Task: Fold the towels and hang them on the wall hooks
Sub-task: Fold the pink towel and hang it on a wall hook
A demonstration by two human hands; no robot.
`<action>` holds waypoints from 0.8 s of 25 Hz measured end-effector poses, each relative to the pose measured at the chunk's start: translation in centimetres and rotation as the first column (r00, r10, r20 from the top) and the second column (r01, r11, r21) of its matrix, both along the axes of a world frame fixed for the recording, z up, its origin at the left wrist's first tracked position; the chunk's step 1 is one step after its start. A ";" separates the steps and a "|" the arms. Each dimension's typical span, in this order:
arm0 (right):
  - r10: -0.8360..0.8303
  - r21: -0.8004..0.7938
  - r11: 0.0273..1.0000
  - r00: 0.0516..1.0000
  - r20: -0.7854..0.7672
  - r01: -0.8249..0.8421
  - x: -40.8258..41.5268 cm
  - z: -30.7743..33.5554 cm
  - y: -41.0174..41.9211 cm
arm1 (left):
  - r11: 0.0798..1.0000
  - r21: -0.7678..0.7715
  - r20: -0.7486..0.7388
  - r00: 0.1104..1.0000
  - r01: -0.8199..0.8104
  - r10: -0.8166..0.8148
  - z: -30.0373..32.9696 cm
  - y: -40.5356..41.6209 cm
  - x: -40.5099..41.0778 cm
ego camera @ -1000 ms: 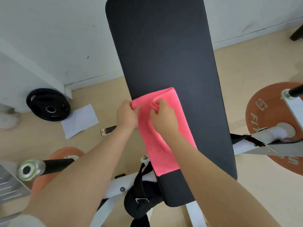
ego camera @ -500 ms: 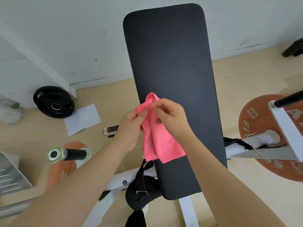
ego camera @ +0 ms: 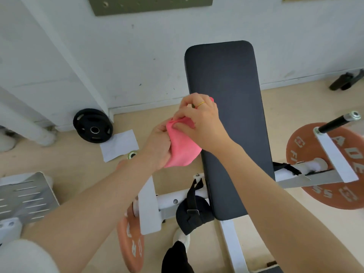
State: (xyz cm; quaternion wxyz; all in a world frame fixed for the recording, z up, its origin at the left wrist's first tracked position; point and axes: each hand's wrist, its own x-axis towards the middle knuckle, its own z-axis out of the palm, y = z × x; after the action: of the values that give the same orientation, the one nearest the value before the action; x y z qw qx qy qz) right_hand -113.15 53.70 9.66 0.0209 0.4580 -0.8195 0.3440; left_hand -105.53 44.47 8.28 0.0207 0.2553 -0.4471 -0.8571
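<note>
Towel [ego camera: 182, 149], pink, bunched and held off the bench in both hands, just left of the pad's near half. Going big to small otherwise: black bench pad [ego camera: 226, 119] runs lengthwise away toward the white wall [ego camera: 157, 56], on a white frame [ego camera: 177, 200]. Orange weight plate [ego camera: 323, 166] on a bar to the right, a second orange plate [ego camera: 131, 243] low on the left (lettering partly hidden). Black plate [ego camera: 93, 125] leans at the wall base, white paper sheet [ego camera: 119, 145] lying on the floor just beside it. Left hand [ego camera: 157, 146] grips the towel's left side, fingers curled into the cloth. Right hand [ego camera: 199, 123] pinches the top fold from above, thumb and fingertips closed on it; gold ring [ego camera: 201, 104] on one finger.
</note>
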 end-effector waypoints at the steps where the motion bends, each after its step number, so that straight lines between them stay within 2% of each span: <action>1: -0.002 -0.004 1.000 1.000 0.029 0.002 1.1 0.4 -0.8 | 1.000 0.002 -0.014 1.000 -0.008 0.008 0.3 -0.9 1.4; 3: 0.022 -0.027 0.999 0.998 0.051 -0.021 3.3 1.1 -2.5 | 0.999 -0.031 -0.053 0.998 -0.027 0.025 1.1 -2.9 4.3; 6: 0.048 -0.061 0.997 0.993 0.112 -0.041 7.2 2.4 -5.3 | 1.000 0.002 -0.155 0.988 0.022 -0.021 2.6 -6.2 9.4; 9: 0.066 -0.057 0.997 0.990 0.125 -0.059 11.1 4.6 -8.2 | 0.974 -0.218 -0.203 0.974 0.056 -0.101 4.0 -9.0 14.0; 11: 0.129 -0.065 0.991 0.980 0.150 -0.121 13.9 6.3 -10.0 | 0.938 -0.345 -0.184 0.981 -0.011 -0.056 5.2 -11.0 17.5; 13: 0.224 -0.042 0.975 0.943 0.245 -0.220 16.7 7.7 -11.2 | 0.910 -0.414 -0.168 0.985 -0.029 -0.046 5.6 -13.2 21.2; 16: 0.280 0.126 0.933 0.899 0.336 -0.337 20.5 8.0 -12.1 | 0.920 -0.386 -0.167 0.986 -0.064 -0.002 5.5 -15.8 26.7; 18: 0.208 0.304 0.885 0.883 0.422 -0.354 22.7 7.8 -12.4 | 0.950 -0.288 -0.169 0.983 -0.122 0.075 5.3 -17.5 30.1; 19: 0.156 0.351 0.872 0.873 0.462 -0.341 23.9 7.9 -12.4 | 0.955 -0.262 -0.162 0.982 -0.135 0.095 5.2 -18.4 31.7; 20: 0.128 0.322 0.889 0.851 0.510 -0.326 25.0 7.8 -12.6 | 0.955 -0.258 -0.148 0.983 -0.144 0.108 5.2 -19.2 33.0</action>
State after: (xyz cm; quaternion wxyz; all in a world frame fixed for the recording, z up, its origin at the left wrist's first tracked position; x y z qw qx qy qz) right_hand -88.17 41.12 17.49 -0.3155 0.4495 -0.7902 0.2721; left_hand -72.52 25.24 13.45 0.1394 0.2207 -0.5390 -0.8008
